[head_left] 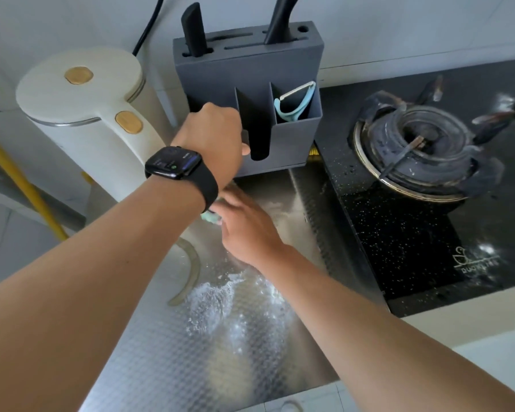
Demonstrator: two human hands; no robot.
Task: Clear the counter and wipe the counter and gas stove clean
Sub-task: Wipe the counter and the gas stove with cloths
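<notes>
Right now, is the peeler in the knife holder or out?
In: the peeler sits in the right front compartment of the knife holder.

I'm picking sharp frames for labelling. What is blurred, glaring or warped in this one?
Head view: the right hand and the cloth under it are smeared by motion. Head view: the left hand gripping the knife block is sharper. Head view: white glare patches sit on the stove glass. Head view: wide-angle distortion tilts the kettle and bends the wall lines.
</notes>
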